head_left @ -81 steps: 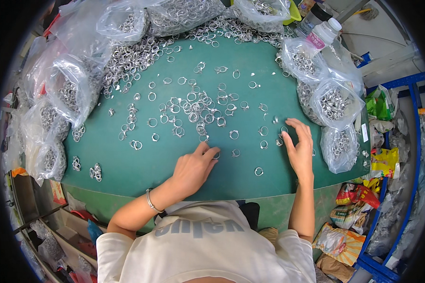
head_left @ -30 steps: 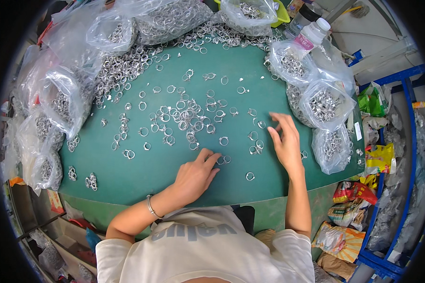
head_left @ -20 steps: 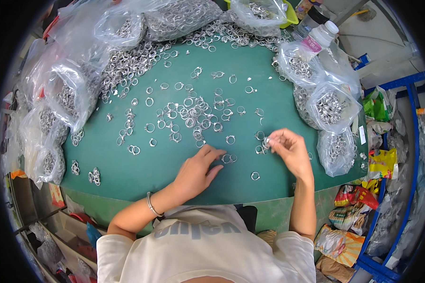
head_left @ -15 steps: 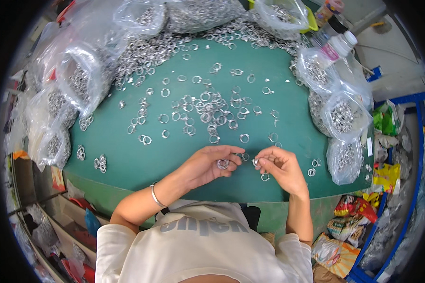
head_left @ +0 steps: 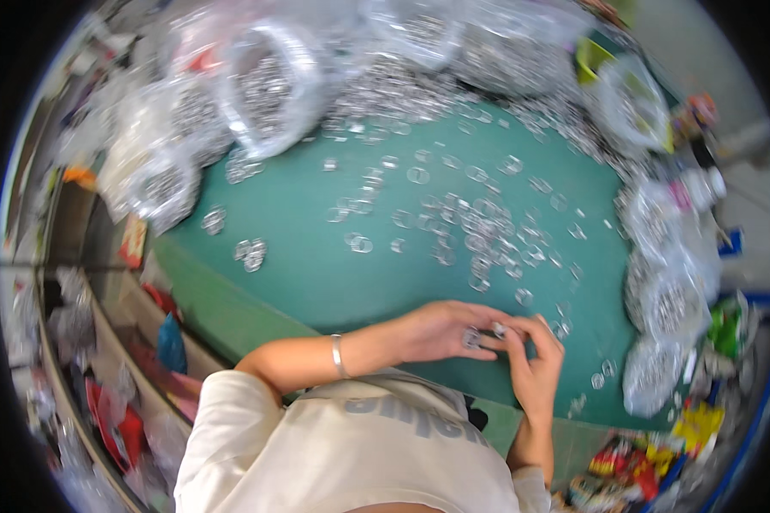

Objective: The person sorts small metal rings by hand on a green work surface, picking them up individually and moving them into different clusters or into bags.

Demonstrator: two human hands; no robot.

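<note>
A small metal ring (head_left: pixel 472 338) sits pinched between the fingertips of both hands, low over the near edge of the green table (head_left: pixel 316 265), close to the person's chest. The left hand (head_left: pixel 441 331) curls around it from the left, fingers closed on the ring; the right hand (head_left: pixel 535 368) meets it from the right, thumb and forefinger closed on the same ring, or on a second one too blurred to separate. Half a second ago the hands were already joined here; earlier they lay apart, flat on the table among the loose rings (head_left: pixel 479 231). The view has since swung left and blurred. Clear bags of rings (head_left: pixel 265 85) ring the table's far and right sides.
</note>
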